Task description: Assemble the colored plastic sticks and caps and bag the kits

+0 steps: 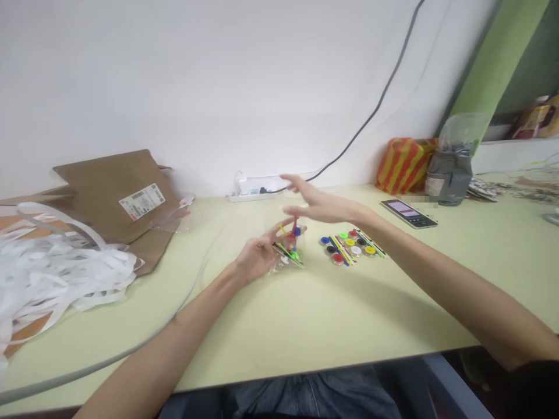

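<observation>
My left hand [258,255] is closed around a small clear packet of coloured toy parts [289,247], with red, blue, yellow and green pieces showing. It holds the packet just above the pale green table [305,314]. My right hand [311,201] hovers open above and behind the packet, fingers stretched out to the left and holding nothing. To the right of the packet, a set of coloured round discs and thin sticks [351,247] lies on the table.
A smartphone [409,213] lies at the right, before a striped orange bag [404,164] and a grey pouch [449,174]. A white power strip [255,189] sits by the wall. Brown paper packaging [122,201] and white plastic strapping [56,270] fill the left side.
</observation>
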`<state>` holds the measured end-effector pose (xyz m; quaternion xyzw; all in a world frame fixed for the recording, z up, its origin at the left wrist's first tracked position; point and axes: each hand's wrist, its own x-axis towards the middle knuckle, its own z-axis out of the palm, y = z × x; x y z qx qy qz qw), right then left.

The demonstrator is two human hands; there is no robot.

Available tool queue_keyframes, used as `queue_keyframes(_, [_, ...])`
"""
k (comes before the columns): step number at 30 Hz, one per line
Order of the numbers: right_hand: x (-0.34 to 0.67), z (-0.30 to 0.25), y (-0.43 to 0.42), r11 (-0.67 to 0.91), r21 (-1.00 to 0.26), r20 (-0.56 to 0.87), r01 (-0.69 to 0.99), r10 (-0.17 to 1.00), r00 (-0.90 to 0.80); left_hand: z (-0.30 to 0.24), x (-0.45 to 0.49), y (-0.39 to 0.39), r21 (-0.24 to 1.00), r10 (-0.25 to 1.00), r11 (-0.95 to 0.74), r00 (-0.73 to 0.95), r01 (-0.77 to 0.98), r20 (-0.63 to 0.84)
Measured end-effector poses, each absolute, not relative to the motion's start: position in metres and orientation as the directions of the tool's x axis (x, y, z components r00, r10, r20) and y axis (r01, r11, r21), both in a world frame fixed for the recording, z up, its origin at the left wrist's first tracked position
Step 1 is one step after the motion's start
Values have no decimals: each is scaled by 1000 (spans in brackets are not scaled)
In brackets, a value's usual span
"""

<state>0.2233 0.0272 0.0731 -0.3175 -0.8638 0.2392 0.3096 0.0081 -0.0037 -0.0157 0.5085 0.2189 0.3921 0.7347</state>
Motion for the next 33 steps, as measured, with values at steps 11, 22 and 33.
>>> queue_keyframes(11, [237,3,-16,287,-957,274,39,940,-202,-22,27,-6,976,873,-47,467,-213,144])
queue_keyframes(22, [231,-24,-9,256,-967,253,9,959,-126,-22,32,-7,981,983,-136,101,-137,150])
queue_keyframes(33, [231,-27,-2,256,-967,254,0,958,-136,-25,29,-3,974,972,-186,120,-127,201])
